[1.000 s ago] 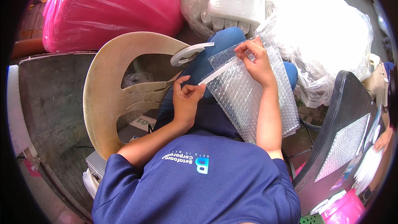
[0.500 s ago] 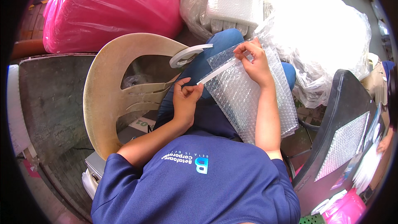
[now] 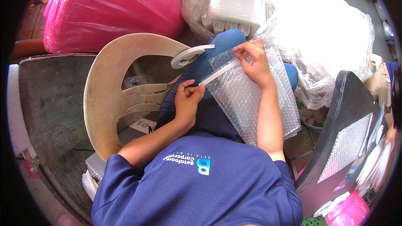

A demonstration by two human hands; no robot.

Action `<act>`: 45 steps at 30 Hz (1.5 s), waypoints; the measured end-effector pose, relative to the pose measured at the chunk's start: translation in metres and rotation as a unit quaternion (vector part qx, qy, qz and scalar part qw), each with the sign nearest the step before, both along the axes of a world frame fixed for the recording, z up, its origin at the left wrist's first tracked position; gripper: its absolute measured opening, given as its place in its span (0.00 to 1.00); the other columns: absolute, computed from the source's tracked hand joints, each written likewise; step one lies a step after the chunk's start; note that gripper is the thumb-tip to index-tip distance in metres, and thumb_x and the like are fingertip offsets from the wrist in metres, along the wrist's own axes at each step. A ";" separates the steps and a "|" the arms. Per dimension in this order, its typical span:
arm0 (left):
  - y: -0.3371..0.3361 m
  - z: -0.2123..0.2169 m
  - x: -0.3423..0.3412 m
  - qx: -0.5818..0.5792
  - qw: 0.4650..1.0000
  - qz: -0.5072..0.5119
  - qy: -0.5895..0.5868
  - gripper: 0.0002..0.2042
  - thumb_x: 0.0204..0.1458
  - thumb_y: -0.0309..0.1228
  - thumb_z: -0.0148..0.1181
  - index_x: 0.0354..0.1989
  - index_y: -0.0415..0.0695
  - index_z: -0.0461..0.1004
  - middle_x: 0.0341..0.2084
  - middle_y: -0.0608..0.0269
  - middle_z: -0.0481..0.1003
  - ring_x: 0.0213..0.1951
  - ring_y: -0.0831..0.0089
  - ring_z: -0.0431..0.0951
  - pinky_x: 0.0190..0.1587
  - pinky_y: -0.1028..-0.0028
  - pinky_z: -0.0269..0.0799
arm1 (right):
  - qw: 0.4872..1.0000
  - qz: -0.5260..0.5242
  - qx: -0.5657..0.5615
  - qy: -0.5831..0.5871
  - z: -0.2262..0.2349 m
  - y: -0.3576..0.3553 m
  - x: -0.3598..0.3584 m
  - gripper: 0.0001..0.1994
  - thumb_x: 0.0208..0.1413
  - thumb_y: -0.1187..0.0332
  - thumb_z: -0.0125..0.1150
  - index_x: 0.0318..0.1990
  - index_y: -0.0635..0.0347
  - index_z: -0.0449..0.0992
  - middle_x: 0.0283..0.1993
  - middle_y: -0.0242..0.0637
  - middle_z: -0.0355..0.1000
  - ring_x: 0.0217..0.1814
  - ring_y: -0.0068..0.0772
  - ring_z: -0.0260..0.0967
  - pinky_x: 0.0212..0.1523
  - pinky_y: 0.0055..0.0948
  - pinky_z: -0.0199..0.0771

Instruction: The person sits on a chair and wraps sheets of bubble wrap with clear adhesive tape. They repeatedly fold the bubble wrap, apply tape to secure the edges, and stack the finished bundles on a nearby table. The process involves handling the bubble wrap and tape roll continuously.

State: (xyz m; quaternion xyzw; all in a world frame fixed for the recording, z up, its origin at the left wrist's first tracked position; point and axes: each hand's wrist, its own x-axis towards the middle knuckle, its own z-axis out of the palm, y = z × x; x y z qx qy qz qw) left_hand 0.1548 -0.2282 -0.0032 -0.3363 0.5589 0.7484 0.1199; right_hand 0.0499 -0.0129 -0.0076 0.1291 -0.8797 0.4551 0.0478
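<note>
Across my lap lies a clear bubble wrap sheet or pouch (image 3: 255,96), tilted, its far end over my knee. A narrow white strip of tape (image 3: 218,73) runs along its upper left edge. My left hand (image 3: 188,97) pinches the strip's lower end between thumb and fingertips. My right hand (image 3: 254,60) is at the strip's upper end, thumb and fingers pressed together on it against the bubble wrap. A roll of white tape (image 3: 188,57) hangs at the chair back's top edge, its loose end sticking out over my thigh.
A beige plastic chair (image 3: 100,96) stands at my left. Beyond are a large pink plastic bag (image 3: 113,12), a bag of stacked bubble wrap pieces (image 3: 236,6) and a big white bag (image 3: 326,29). A black chair (image 3: 331,142) with a bubble wrap sheet is at right, near another person's hand (image 3: 390,136).
My right hand has shifted slightly left along the strip. My left hand keeps its pinch in nearly the same place. At far right the other person's hand has risen a little.
</note>
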 end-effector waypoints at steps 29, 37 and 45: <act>-0.001 0.058 -0.015 -0.389 0.843 -0.333 0.162 0.49 0.48 0.38 0.70 0.69 0.37 0.38 0.57 0.44 0.57 0.58 0.59 0.63 0.57 0.64 0.67 | 0.982 0.083 0.169 -0.007 0.013 -0.001 0.007 0.23 0.28 0.55 0.79 0.37 0.48 0.79 0.36 0.29 0.69 0.52 0.34 0.66 0.73 0.52 0.35; 0.029 0.003 -0.067 -0.203 0.915 -0.242 0.251 0.14 0.53 0.19 0.62 0.46 0.37 0.67 0.33 0.64 0.76 0.37 0.79 0.77 0.38 0.79 0.74 | 0.976 -0.068 0.208 0.016 0.027 0.026 -0.005 0.20 0.35 0.55 0.76 0.36 0.52 0.79 0.40 0.33 0.69 0.55 0.39 0.64 0.68 0.50 0.45; 0.056 -0.018 -0.131 -0.260 0.855 -0.263 0.364 0.11 0.52 0.24 0.64 0.40 0.37 0.70 0.28 0.61 0.77 0.32 0.78 0.77 0.34 0.78 0.73 | 0.916 -0.205 0.256 0.230 0.001 0.014 0.036 0.18 0.47 0.60 0.68 0.48 0.48 0.78 0.41 0.34 0.72 0.52 0.40 0.66 0.59 0.46 0.60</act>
